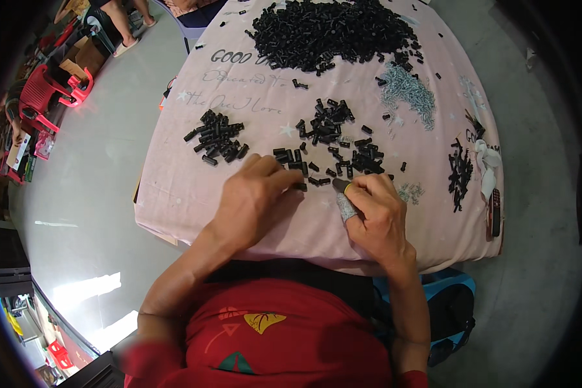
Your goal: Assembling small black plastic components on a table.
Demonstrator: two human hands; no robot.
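My left hand (252,197) is over the pink cloth with its fingers bent and drawn together. At its fingertips is a small black cylinder (299,186), partly hidden by the fingers. My right hand (378,216) is curled beside it, with a grey wrapping (346,205) on one digit and a black tip with a yellow band (341,185) at another. What its fingers pinch, if anything, is hidden. Just beyond both hands lie several loose black parts (320,182) and a short row of black cylinders (290,155).
A heap of black parts (330,32) covers the table's far side, with silver screws (410,94) beside it. Smaller black piles lie at left (216,136) and middle (328,119). Thin black pieces (460,174), a white cloth (488,161) and a remote control (495,212) lie right.
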